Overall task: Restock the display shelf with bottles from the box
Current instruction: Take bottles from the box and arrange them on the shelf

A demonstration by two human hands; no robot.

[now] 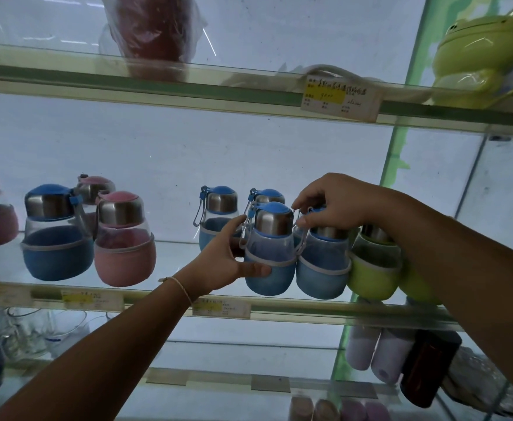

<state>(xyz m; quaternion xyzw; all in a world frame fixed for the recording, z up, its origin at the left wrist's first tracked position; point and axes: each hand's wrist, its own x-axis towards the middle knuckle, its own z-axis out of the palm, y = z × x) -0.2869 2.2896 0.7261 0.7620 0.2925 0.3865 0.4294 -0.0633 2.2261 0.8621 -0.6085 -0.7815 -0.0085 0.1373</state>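
I'm facing a glass display shelf [170,264] set against a pale, backlit white wall, with a green upright [396,159] on the right and yellow-and-white price labels [340,100] stuck along the shelf edges. On the shelf above stand a green frog-shaped pot [477,56] and a red item in a plastic bag [155,28]. On the shelf below, glass mugs [36,332] stand at the left and lilac tumblers [373,354] lie at the right beside a dark box [431,366].

On my shelf a dark blue bottle [56,235] and a pink bottle [123,241] stand side by side at the left, well apart from the group I'm working on. That group sits near the front edge: the front light-blue bottle [272,253], touching the second light-blue bottle [323,262] on its right, then a green bottle [373,268] pressed against that one. Two more blue bottles [219,214] stand behind.

My left hand [225,262] grips the front light-blue bottle from the left, thumb laid across its fabric sleeve, forefinger up at the clear shoulder below the steel cap. A thin cord bracelet [179,287] sits on that wrist. My right hand [331,205] comes down from above with fingers curled over the cap of the second light-blue bottle, forefinger and thumb tips close together by its carry loop.
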